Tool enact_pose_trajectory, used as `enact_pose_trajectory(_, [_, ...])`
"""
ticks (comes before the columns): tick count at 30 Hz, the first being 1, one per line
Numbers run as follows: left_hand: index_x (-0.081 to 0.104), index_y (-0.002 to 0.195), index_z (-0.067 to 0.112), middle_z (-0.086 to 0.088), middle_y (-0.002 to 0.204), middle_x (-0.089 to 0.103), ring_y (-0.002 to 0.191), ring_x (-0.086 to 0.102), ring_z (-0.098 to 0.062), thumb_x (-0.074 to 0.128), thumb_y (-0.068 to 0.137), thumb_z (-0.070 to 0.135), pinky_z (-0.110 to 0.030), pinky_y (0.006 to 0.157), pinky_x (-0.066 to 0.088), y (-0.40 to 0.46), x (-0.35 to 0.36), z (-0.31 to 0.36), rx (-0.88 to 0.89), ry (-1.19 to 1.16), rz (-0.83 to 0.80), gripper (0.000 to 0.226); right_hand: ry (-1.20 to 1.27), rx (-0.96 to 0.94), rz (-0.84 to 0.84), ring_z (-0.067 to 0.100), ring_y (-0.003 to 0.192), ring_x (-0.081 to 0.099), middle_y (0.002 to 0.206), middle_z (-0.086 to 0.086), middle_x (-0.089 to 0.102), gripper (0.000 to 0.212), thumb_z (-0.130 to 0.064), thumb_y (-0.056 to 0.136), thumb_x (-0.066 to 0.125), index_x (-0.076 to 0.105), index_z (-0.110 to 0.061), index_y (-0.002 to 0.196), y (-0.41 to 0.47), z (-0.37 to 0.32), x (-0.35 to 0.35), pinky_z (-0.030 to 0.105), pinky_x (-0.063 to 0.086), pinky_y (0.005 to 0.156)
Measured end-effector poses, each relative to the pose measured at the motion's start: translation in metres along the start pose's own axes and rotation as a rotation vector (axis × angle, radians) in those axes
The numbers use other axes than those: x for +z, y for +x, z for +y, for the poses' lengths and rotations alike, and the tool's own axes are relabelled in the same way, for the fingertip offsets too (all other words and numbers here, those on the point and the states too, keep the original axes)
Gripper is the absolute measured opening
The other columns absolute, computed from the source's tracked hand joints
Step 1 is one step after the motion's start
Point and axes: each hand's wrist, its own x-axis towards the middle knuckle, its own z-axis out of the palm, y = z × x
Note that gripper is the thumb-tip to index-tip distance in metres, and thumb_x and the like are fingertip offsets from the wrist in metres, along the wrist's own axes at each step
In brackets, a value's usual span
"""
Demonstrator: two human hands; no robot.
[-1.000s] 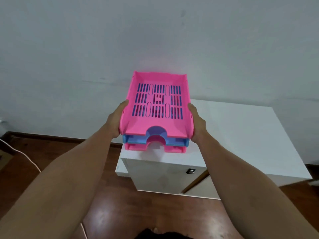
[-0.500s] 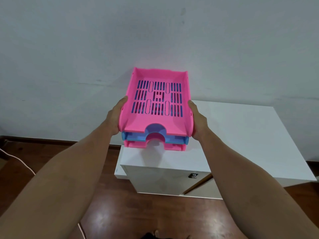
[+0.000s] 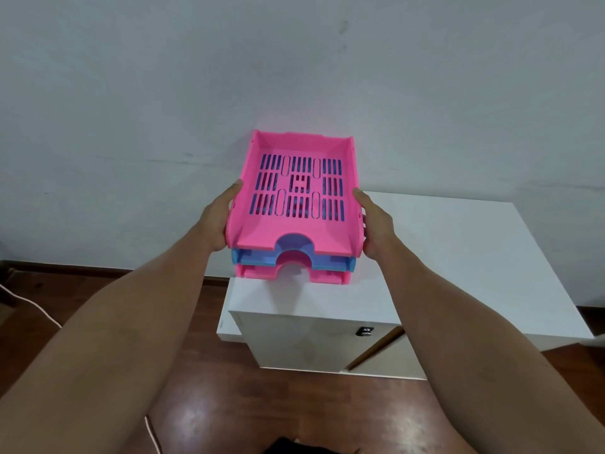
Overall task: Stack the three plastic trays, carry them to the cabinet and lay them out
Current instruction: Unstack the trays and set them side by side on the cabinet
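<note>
Three plastic trays are stacked: a pink top tray with a slotted floor, a blue middle tray and a pink bottom tray. My left hand grips the stack's left side and my right hand grips its right side. The stack hangs over the left part of the white cabinet, near its left front corner. Whether its underside touches the cabinet top I cannot tell.
The cabinet stands against a pale wall, its top bare to the right of the stack. A small black lock sits on its front. Dark wooden floor lies below, with a white cable at the left.
The stack has moved slightly forward and left, toward the wall, with both hands holding it. The cabinet looks a little closer in view.
</note>
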Motion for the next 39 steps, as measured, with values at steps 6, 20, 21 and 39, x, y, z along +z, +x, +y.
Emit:
enact_pose_trajectory(6, [0.072, 0.106, 0.012, -0.005, 0.088, 0.072, 0.082, 0.070, -0.029, 0.066, 0.095, 0.027, -0.038, 0.068, 0.062, -0.018, 0.016, 0.014, 0.186, 0.069, 0.193, 0.020, -0.241, -0.277, 0.028, 0.028, 0.121, 0.062, 0.133, 0.006, 0.062, 0.049, -0.018, 0.096, 0.074, 0.058, -0.011, 0.141, -0.025, -0.014, 0.010, 0.038, 0.056, 0.098])
enact_pose_trajectory(20, [0.066, 0.129, 0.003, -0.010, 0.095, 0.071, 0.082, 0.069, -0.027, 0.059, 0.093, -0.008, -0.045, 0.082, 0.059, -0.042, 0.029, 0.020, 0.275, 0.165, 0.293, 0.038, -0.340, -0.429, 0.063, 0.007, 0.075, 0.069, 0.086, -0.007, 0.072, 0.041, 0.012, 0.096, 0.044, 0.068, -0.020, 0.093, -0.053, -0.014, 0.004, 0.028, 0.059, 0.073])
enact_pose_trajectory(21, [0.067, 0.129, 0.003, -0.009, 0.095, 0.072, 0.082, 0.069, -0.026, 0.059, 0.093, -0.008, -0.046, 0.084, 0.059, -0.046, 0.034, 0.019, 0.281, 0.160, 0.291, 0.038, -0.331, -0.435, 0.068, 0.009, 0.074, 0.069, 0.085, -0.007, 0.072, 0.042, 0.013, 0.095, 0.044, 0.069, -0.020, 0.091, -0.054, -0.016, 0.000, 0.030, 0.060, 0.074])
enact_pose_trajectory(39, [0.069, 0.123, 0.003, -0.008, 0.085, 0.080, 0.061, 0.074, -0.015, 0.053, 0.091, -0.012, -0.031, 0.062, 0.064, -0.112, 0.222, -0.088, 0.360, -0.001, 0.273, 0.038, -0.344, -0.486, 0.060, 0.014, 0.070, 0.064, 0.080, -0.002, 0.069, 0.034, 0.011, 0.089, 0.047, 0.072, -0.012, 0.088, -0.096, -0.055, -0.212, 0.026, 0.055, 0.070])
